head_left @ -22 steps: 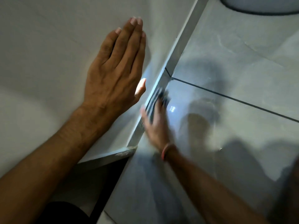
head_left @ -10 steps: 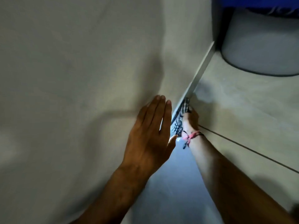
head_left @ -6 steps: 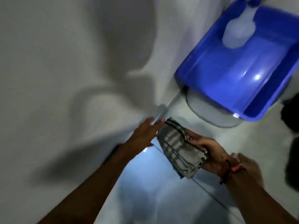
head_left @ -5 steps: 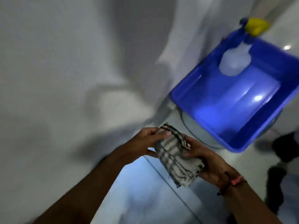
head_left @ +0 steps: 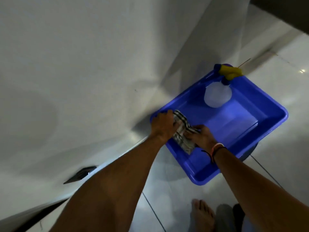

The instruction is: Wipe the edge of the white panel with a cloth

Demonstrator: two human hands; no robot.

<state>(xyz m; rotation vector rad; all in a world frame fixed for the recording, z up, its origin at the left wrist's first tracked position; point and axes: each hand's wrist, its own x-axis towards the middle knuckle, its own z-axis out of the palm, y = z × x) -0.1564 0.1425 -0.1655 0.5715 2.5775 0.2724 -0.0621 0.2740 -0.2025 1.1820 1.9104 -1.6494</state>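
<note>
The white panel [head_left: 83, 81] fills the left and top of the view, and its lower edge [head_left: 117, 156] runs diagonally above the floor. A checked grey-and-white cloth [head_left: 181, 131] is held between both hands over the near left corner of a blue tub [head_left: 260, 128]. My left hand [head_left: 163, 125] grips the cloth's upper end. My right hand [head_left: 203, 136], with bands at the wrist, grips its lower end. The cloth looks twisted between them.
A white spray bottle [head_left: 217, 94] with a yellow trigger head [head_left: 229, 72] lies inside the tub. The tub rests on a pale tiled floor [head_left: 284, 164] against the panel. A bare foot [head_left: 203, 215] stands at the bottom. A dark gap [head_left: 80, 174] shows under the panel's edge.
The right hand left the panel's edge with the cloth. The left hand came off the panel and took hold of the cloth. Both now hold it over the blue tub.
</note>
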